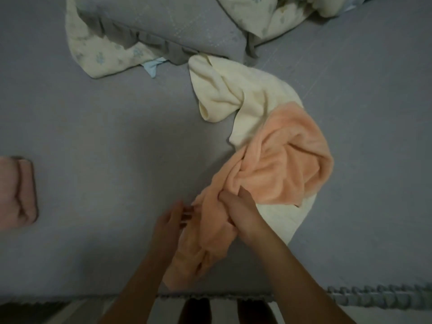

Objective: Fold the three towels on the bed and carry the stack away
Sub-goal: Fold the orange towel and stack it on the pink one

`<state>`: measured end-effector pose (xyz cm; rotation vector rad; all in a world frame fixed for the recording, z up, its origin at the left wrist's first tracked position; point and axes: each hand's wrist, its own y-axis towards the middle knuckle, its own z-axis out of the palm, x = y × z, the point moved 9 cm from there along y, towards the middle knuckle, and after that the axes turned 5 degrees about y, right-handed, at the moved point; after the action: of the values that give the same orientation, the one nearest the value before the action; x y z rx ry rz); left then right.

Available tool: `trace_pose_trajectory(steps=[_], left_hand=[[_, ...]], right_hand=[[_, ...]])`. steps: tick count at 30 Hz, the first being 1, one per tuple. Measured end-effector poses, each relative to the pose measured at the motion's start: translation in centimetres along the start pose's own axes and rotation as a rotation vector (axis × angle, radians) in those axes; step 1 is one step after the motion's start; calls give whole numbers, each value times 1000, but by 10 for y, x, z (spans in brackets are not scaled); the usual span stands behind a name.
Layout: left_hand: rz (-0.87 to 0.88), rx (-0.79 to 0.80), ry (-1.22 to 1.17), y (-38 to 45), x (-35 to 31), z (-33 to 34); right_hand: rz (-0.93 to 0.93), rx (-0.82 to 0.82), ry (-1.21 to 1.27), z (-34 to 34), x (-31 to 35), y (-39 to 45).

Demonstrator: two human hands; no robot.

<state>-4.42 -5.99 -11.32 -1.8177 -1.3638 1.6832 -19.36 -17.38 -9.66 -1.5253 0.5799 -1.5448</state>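
Head view. The right hand has its grip closed on the peach towel: the fingers are curled over a bunched ridge of the cloth near its lower end, with the thumb on the upper side. The left hand sits just beside the same towel, at its left edge. Its fingers are extended and slightly spread, and the fingertips touch the cloth; the grip is open and nothing is clamped in it.

The peach towel is crumpled, not folded. Its upper part lies on the bed to the right of centre. Its lower part runs down between the two hands toward the near edge of the bed.

The cream towel lies unfolded under and beyond the peach towel. One end reaches up to the pillow; the other end shows below the peach towel, to the right of the right forearm.

The pink towel is folded. It lies at the left edge of the frame, on the bed, well apart from both hands.

A floral quilt lies bunched around the pillow at the top of the frame. A ruffled trim borders the near edge of the bed at the lower right.
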Motion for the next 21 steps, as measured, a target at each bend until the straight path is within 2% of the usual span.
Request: trace_pose_trajectory(steps=[2, 5, 7, 9, 11, 14, 17, 21], left_hand=[[10, 111, -162, 9, -25, 8], [-46, 399, -175, 2, -48, 39], [-153, 630, -287, -16, -53, 64], [-200, 749, -408, -31, -58, 77], [-166, 706, -393, -35, -57, 78], [-17, 597, -237, -40, -48, 69], [105, 438, -145, -43, -46, 41], [62, 88, -359, -36, -61, -44]], right_hand=[[38, 183, -66, 11, -10, -19], [120, 355, -95, 17, -21, -41], [136, 286, -69, 3, -20, -47], [79, 114, -94, -19, -13, -48], [-18, -59, -140, -36, -4, -51], [-153, -257, -274, -48, 7, -60], [-257, -253, -326, -38, 20, -66], [-336, -280, -343, -24, 57, -74]])
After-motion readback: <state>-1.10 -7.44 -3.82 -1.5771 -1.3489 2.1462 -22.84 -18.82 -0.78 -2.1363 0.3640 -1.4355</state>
